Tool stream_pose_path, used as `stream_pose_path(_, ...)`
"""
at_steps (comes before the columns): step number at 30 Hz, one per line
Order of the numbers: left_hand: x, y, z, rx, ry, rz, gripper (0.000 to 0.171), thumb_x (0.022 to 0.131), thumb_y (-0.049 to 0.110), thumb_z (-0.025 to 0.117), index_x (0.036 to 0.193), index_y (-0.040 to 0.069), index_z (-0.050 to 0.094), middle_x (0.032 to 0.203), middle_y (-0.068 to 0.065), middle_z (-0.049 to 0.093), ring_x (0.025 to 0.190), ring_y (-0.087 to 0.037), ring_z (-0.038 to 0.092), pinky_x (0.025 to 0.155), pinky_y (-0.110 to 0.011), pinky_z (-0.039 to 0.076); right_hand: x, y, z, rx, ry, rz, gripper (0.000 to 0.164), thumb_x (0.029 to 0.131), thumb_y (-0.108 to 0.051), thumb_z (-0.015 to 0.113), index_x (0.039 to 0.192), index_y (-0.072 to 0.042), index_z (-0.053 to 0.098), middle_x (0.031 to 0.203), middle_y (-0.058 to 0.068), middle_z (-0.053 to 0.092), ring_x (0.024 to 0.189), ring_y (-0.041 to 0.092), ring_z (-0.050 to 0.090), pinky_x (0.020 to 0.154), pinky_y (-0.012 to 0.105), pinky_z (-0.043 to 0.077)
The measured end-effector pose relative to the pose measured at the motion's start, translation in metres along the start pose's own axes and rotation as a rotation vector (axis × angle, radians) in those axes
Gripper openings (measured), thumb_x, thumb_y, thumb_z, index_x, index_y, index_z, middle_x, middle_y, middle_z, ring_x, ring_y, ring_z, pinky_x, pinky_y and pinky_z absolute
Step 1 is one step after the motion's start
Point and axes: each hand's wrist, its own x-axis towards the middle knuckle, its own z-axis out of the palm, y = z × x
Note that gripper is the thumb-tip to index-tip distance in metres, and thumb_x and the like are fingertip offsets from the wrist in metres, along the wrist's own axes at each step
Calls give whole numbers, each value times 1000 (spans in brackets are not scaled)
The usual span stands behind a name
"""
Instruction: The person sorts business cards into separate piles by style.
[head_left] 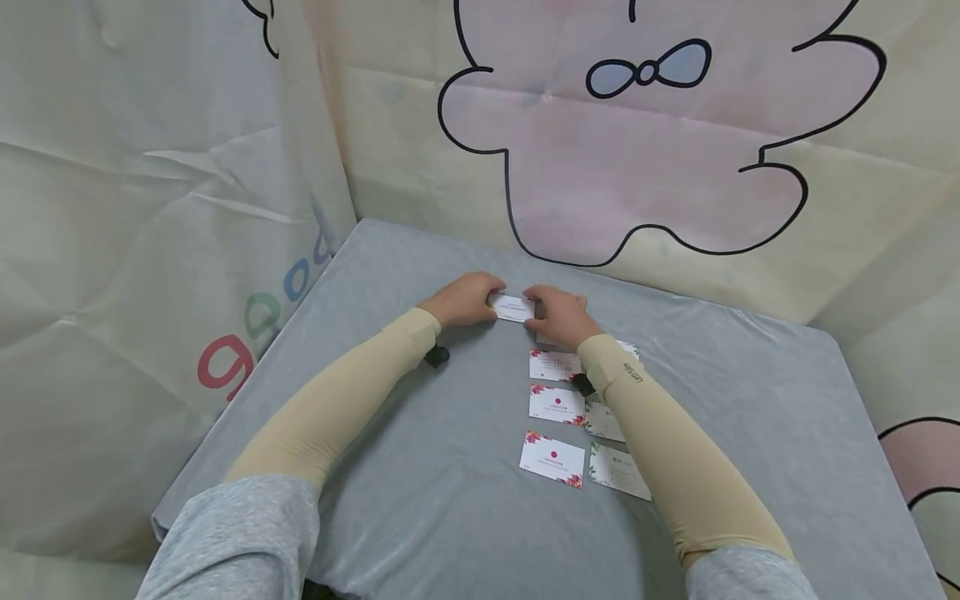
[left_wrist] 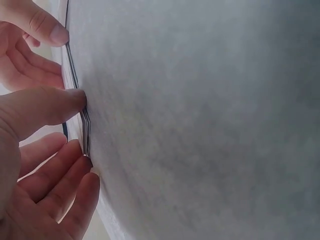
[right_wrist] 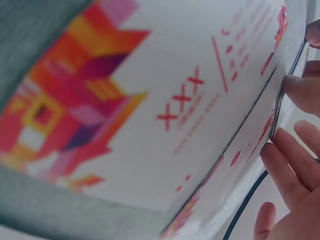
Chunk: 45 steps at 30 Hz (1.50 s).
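A small stack of white business cards [head_left: 513, 307] is held up between both hands over the far part of the table. My left hand [head_left: 463, 298] grips its left end, thumb on one side and fingers on the other. At the right end, my right hand [head_left: 561, 315] pinches it the same way. Seen edge-on in the left wrist view, the stack [left_wrist: 86, 131] shows several thin layers. Below the right hand lie cards with red floral corners [head_left: 557, 404] and cards with green leaf corners [head_left: 619, 471]. The right hand and forearm partly cover some of them.
A grey cloth covers the table [head_left: 420, 467]. The laid cards form two columns right of the middle. A cartoon-printed curtain [head_left: 645, 167] hangs behind the far edge, and another [head_left: 150, 250] along the left side.
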Motion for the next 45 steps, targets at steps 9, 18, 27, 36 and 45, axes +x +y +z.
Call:
stream_pose_path(9,1,25,8,82,3,28,67,96,21,77,157,5,54,158,-12,60,150,-28,53,127,-42,43,-19,17,-7,1,15,7,60,101,-31,75,154,-12,57,159,12,59,149,33,53,112,63,30)
stream_pose_path(18,1,51,18,102,-15,132,68,96,31,82,155,9,57,152,-7,65,145,-25,56,124,-41,45,-47,37,-18,-43,28,30,60,101,-33,76,154,-11,58,156,14,62,149,36,54,113,67,27)
stream_pose_path(27,-3,33,16,74,-18,39,63,95,31,85,151,12,63,126,-2,73,121,-21,58,114,-42,52,-38,31,-9,-39,28,4,59,100,-33,79,151,-11,60,154,13,64,145,36,56,109,63,27)
stream_pose_path(36,4,28,17,58,-7,40,65,93,30,85,151,13,63,128,-1,72,118,-20,58,112,-41,53,-31,32,-6,-32,22,-1,61,99,-35,79,153,-13,59,155,10,63,147,35,54,106,59,28)
stream_pose_path(45,15,29,14,53,-16,25,65,95,28,83,153,12,61,135,-3,71,123,-21,58,117,-42,51,-25,38,-7,-6,36,-1,57,103,-31,75,154,-13,58,159,12,60,150,35,52,109,60,28)
